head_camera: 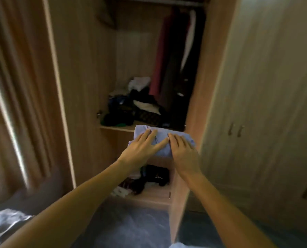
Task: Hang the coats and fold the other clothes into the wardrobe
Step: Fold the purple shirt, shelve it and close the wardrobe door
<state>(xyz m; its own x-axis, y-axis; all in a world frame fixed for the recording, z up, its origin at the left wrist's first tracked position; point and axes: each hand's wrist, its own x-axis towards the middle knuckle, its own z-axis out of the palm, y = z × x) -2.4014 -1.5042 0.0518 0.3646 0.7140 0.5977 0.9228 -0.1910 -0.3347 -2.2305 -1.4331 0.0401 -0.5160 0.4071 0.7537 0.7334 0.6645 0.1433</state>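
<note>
Forearms reach out bare from the bottom of the view, and off to the left of the left hand lie crumpled pale bedding [2,224] and, higher, a long curtain [14,77]. Next comes the open wardrobe [88,68]. The left hand [140,149] lies flat on top of a folded pale-blue garment [160,134], fingers straight and thumb stretched toward the other hand, probably to keep the folds from springing apart. The garment sits between and under both hands, level with the front edge of the shelf [117,128]. I cannot tell whether it already rests on that edge or is carried. Just beyond the fingertips a loose pile of dark and white clothes [131,108] crowds the shelf, so free space looks to be only at the front. The right hand [184,153] rests on the garment's right half, fingers nearly straight and pressing down rather than gripping. Above and beyond it, coats [174,59] hang from the rail, so that part of the job seems under way. Below the hands, a lower compartment holds dark jumbled things [152,178]. Right of the right hand stand closed doors [265,104] with paired handles [236,130].
</note>
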